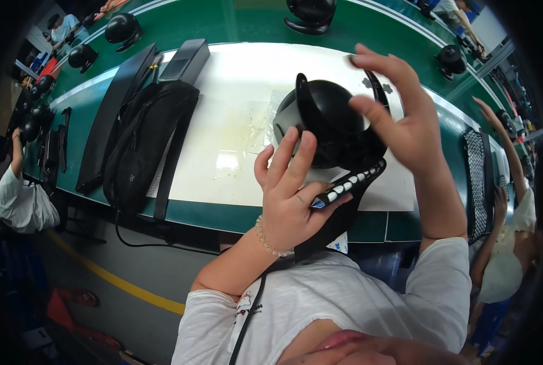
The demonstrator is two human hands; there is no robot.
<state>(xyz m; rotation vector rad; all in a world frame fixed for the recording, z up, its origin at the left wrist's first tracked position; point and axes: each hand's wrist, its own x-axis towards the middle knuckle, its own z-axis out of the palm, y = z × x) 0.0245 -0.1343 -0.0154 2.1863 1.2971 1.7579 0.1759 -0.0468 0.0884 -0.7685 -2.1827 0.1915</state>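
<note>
- Green workbench (235, 24) with a long white mat (235, 97) laid over it, looks like a line where several people sit side by side, other black helmet-shaped units (123, 28) dotted along the far edge
- Main thing is the glossy black dome-shaped headset (329, 121), held up just above the white mat, right in front of the person's chest
- left hand (287, 201) is cupped under its near side, thumb pinching the black strap with a row of white blocks (349, 182), the other fingers spread up against the shell, so it's holding the piece rather than hanging free
- right hand (405, 115) sits over the top right of the dome, fingers wide and loosely curled, fingertips at the rim; I can't tell if it's actually gripping or just touching
- My take for doing this bit well: keep the left as the steady support, let the right do the fine fingertip work at the band, and keep the dangling strap from twisting
- black mesh bag (144, 146) and a flat dark grey box (185, 59) lie to the left on the mat, well apart from the hands
- Hard to make out: the headset's right side and underside are covered by the hands, the small pale bits near the right fingertips are too blurry to name, and the thin clear film (265, 121) on the mat behind is mostly glare
- Neighbour's arms (502, 140) at the right edge are cut off by the fisheye rim
</note>
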